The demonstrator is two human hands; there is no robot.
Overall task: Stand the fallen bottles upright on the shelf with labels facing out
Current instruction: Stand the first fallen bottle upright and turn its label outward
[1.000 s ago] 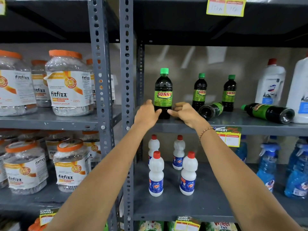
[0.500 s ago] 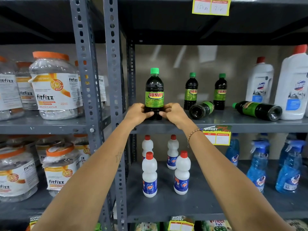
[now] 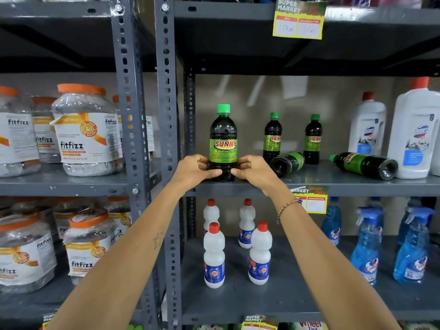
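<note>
A dark Sunny bottle [image 3: 223, 136] with a green cap stands upright at the front left of the grey shelf [image 3: 333, 184], its green label facing me. My left hand [image 3: 194, 170] and my right hand [image 3: 256, 171] grip its base from either side. Behind it two more Sunny bottles [image 3: 272, 136] [image 3: 313, 139] stand upright. One fallen Sunny bottle [image 3: 287, 163] lies between them with its base toward me. Another fallen Sunny bottle [image 3: 364, 164] lies further right, cap pointing left.
White Domex bottles [image 3: 366, 125] [image 3: 415, 136] stand at the shelf's right end. Fitfizz jars [image 3: 85, 132] fill the left rack behind grey uprights [image 3: 166, 115]. Below are small white bottles [image 3: 214, 258] and blue spray bottles [image 3: 366, 246]. A price tag [image 3: 312, 198] hangs on the shelf edge.
Both hands have closed in on the base of the front Sunny bottle. A second ago they rested just beside it. The view has drifted upward.
</note>
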